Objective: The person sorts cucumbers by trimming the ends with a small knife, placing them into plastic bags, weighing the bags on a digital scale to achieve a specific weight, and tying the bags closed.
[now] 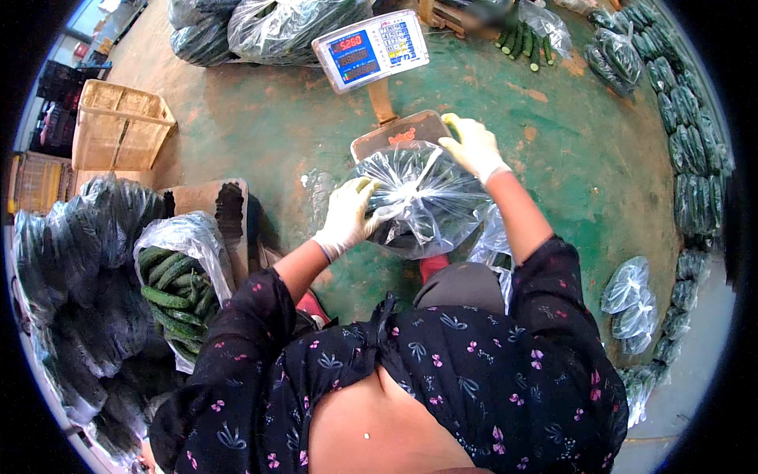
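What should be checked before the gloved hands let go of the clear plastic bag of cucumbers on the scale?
1. Clear plastic bag of dark green cucumbers rests on the brown scale platform: ok.
2. Left hand in pale glove grips the bag's side: ok.
3. Right hand in pale glove touches the bag's far edge: ok.
4. Bag mouth tied shut: cannot tell.
5. Blue-lit scale display lit and facing the person: ok.
6. Bag fully within the platform: not ok, it overhangs.
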Motion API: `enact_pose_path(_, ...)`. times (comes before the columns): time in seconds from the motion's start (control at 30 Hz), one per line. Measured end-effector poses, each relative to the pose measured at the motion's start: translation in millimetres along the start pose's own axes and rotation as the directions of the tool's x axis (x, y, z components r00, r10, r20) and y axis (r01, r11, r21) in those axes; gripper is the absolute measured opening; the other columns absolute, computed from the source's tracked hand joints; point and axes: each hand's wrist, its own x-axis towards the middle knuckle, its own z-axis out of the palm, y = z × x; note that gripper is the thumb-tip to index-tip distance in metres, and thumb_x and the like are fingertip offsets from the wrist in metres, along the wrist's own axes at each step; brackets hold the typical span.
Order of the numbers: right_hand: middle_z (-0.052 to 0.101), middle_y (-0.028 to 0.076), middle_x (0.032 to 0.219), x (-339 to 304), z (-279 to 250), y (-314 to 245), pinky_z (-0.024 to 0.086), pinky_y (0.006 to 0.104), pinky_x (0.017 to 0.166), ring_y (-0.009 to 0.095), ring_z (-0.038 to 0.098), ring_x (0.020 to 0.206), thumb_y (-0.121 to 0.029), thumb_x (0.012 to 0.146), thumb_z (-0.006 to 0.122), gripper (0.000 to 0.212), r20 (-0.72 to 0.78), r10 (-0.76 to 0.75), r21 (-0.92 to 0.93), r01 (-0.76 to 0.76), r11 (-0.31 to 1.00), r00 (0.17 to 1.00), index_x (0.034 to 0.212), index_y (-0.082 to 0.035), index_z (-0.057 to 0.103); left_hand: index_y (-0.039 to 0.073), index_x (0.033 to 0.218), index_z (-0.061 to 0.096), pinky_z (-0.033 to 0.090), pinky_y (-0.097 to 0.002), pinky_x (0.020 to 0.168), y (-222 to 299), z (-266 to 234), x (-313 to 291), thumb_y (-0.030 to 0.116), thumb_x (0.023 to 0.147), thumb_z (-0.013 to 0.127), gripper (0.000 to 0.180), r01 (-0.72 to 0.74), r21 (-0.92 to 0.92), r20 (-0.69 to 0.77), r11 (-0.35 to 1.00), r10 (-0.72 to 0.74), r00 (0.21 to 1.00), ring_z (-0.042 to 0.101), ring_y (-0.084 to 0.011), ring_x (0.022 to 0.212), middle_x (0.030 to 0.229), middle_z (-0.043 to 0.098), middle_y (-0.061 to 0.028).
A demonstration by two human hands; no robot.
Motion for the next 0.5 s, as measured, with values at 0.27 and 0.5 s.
enact_pose_path(0.27,0.044,0.011,0.136,-95.4,70.6,43.5,0.027,0.0457,0.104,0.029,0.039,0.126,-0.053,0.082,0.052,0.066,-0.045,0.154,-0.228,-0.16,0.96,0.987,0.135,-0.014,0.042,0.006,0.141,0.027,0.018,-0.0546,0.106,0.5,40.9,-28.7,0.05,0.066,0.072,0.097,0.135,0.212,0.249,0.968,-0.187,0.95,0.022,-0.038,0.134,0.146,0.024,-0.0203)
enact_pose_path(0.5,0.064,0.015,0.1,-52.9,8.5,-15.4,0.05,0.0455,0.073,0.034,0.062,0.089,-0.037,0.066,0.066,0.049,-0.07,0.001,0.101,0.006,0.995,0.998,0.107,-0.011,0.062,-0.005,0.126,0.044,0.036,-0.0455,0.1,-18.2,16.2,-39.4,0.026,0.07,0.074,0.07,0.013,0.097,0.115,0.995,-0.024,0.993,0.045,-0.0431,0.117,0.127,0.045,-0.029)
